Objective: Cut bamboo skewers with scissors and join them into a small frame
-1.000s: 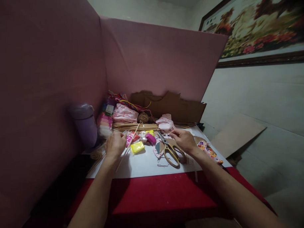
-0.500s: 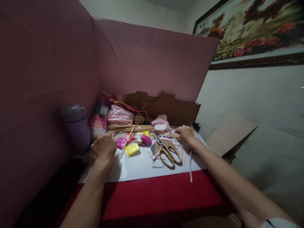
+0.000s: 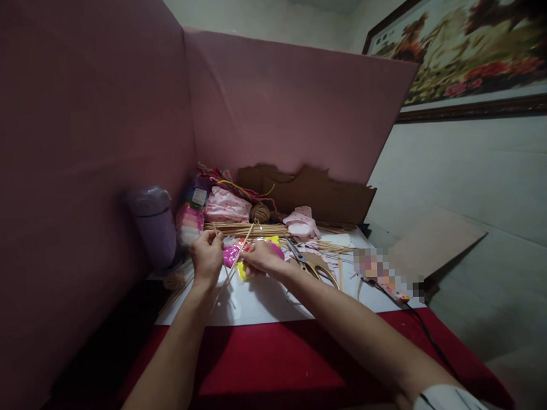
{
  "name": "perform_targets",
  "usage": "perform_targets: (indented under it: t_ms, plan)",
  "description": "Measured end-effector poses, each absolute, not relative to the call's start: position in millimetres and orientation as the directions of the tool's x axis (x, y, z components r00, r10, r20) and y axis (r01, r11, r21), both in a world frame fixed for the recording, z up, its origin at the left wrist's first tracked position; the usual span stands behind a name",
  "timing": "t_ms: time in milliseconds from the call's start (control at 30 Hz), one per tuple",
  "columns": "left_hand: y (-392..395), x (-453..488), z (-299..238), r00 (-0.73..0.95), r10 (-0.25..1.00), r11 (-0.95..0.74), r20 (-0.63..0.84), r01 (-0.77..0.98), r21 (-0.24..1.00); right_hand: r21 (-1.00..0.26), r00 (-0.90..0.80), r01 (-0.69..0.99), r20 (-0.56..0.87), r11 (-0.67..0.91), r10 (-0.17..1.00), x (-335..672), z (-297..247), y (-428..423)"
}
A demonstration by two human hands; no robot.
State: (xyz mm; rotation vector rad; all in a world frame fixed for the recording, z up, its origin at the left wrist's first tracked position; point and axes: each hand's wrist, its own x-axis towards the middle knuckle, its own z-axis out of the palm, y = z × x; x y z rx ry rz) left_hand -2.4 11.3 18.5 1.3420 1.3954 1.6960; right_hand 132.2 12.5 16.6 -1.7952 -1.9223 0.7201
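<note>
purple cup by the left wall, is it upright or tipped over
Upright: the purple cup stands on its base beside the pink partition, with its lid on top.

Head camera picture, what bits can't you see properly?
Head view:
- Yellow block: mostly hidden behind the right hand.
- Scissors: handles partly covered by the right forearm.
- Squared-out patch: blurred, contents unknown.
- Painting: cut off by the picture's edge.
- Right fingers: grip on the stick unclear.
</note>
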Motion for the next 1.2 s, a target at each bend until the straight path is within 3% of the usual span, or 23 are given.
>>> perform_targets:
  t_ms: [233, 367, 533, 633, 733, 800, 1000, 1200]
  plan:
    - [8.6, -2.6, 19.0, -0.381, 0.823, -0.328, 0.421, 0.287, 0.9, -0.727, 0.019, 0.668, -0.197, -0.159, 0.98, 92.0, 9.9, 28.7]
    - [9.9, -4.3, 18.8, -0.391, 0.82, -0.345, 0.418, 0.245, 0.906, -0.796, 0.009, 0.582, -0.197, -0.165, 0.98, 95.4, 11.1, 25.9]
    - [10.2, -0.3, 19.8, -0.383, 0.833, -0.411, 0.399, 0.055, 0.91, -0.893, -0.018, 0.449, 0.019, 0.025, 1.0, 119.1, 21.1, 11.5]
    - [1.9, 9.0, 24.5, -0.254, 0.882, -0.432, 0.398, -0.096, 0.897, -0.907, -0.017, 0.367, 0.214, 0.205, 0.977, 138.6, 28.7, -7.0]
    - [-11.4, 21.2, 28.6, -0.056, 0.916, -0.4, 0.396, -0.183, 0.898, -0.819, -0.017, 0.337, 0.487, 0.464, 0.873, 156.6, 29.3, -31.1]
    - [-19.2, 28.9, 28.0, 0.049, 0.912, -0.395, 0.408, -0.172, 0.903, -0.734, -0.032, 0.399, 0.589, 0.55, 0.808, 165.5, 23.7, -45.2]
    - [-25.1, 40.8, 13.6, 0.255, 0.876, -0.398, 0.41, -0.098, 0.912, -0.656, -0.143, 0.48, 0.597, 0.583, 0.79, 178.8, -7.0, -57.6]
    - [-24.0, 41.2, 12.1, 0.232, 0.91, -0.325, 0.343, -0.112, 0.939, -0.705, -0.156, 0.412, 0.57, 0.578, 0.807, 181.0, -12.8, -55.3]
